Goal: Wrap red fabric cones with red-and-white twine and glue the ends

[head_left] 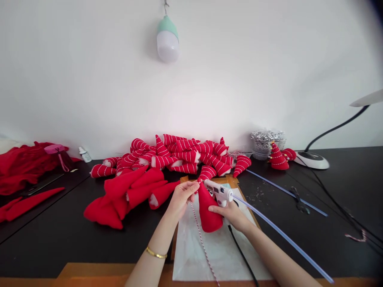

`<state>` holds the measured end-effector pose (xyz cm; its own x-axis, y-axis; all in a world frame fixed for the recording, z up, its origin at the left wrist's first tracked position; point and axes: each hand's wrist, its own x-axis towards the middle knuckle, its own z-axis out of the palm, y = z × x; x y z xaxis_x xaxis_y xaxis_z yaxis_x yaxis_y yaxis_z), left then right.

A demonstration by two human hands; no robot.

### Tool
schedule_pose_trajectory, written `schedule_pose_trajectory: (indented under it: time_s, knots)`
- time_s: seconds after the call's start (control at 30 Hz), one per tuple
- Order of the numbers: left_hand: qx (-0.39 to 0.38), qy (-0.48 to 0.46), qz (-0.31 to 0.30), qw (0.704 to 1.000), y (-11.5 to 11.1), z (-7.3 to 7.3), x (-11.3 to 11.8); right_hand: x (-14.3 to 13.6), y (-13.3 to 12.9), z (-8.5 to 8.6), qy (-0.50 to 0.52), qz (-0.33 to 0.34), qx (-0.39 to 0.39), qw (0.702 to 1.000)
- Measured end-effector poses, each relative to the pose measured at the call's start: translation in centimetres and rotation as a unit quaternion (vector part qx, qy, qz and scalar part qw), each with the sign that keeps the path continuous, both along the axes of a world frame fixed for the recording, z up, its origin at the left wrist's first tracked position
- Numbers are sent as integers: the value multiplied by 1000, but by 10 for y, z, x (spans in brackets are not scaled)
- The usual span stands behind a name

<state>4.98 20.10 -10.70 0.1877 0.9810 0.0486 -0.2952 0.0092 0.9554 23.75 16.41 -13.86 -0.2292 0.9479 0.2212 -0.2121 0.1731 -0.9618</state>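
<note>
My left hand (183,196) pinches a red and white twisted cord (199,231) at the tip of a red felt cone (209,213). The cord's loose end hangs down over a white sheet (188,259). In my right hand (235,215) is a white hot glue gun (220,192), its nozzle pointed at the cone's tip. That hand's thumb rests against the cone's side. A long translucent glue stick (284,229) sticks out of the gun's back, and a black cable (242,255) runs down from it.
Behind lie a pile of cord-wrapped cones (176,155) and several plain red cones (131,195). To the right are scissors (299,201), another glue stick (314,208), a decorated cone (278,157), a tub of silver tinsel (267,143) and a lamp (312,160). Red fabric (26,167) lies left.
</note>
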Motion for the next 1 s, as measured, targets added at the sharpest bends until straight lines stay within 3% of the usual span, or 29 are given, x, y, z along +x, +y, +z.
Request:
schedule_pose_trajectory:
  time_s: [0.23,0.7,1.0]
  knots:
    - [-6,5,-9,1000,1,1,-4,7,2,-11,-10,20,-53,998]
    - [-27,2,-17,999,4,-2,-7,12,3,-18,3,55,-145,988]
    - [-29,8,-11,999,5,-4,-6,12,3,-17,5,56,-147,988]
